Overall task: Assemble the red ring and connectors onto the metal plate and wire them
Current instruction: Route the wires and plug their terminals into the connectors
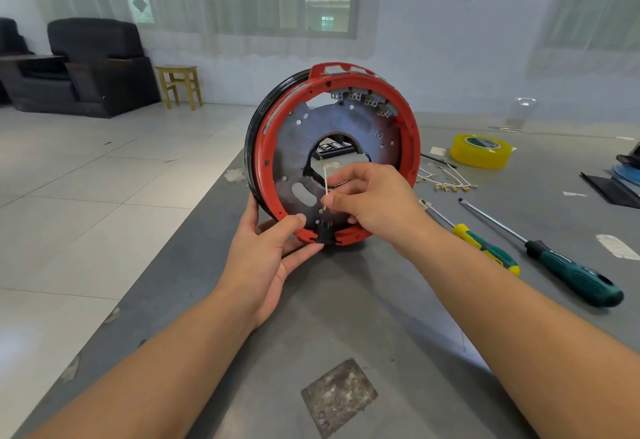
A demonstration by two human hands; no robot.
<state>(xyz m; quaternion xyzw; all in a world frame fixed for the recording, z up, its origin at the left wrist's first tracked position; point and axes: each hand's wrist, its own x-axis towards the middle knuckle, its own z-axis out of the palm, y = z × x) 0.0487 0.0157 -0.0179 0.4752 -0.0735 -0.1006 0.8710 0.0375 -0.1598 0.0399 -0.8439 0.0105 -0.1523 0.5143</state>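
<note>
Person, partial view from above: two forearms and two hands only.
Left hand (263,251): bare, no glove, no ring, no watch or band at the wrist.
Right hand (372,201): bare, likewise unadorned; fingernails short and plain.
Forearms: bare along their whole visible length; no sleeve or cuff shows in frame.
</note>
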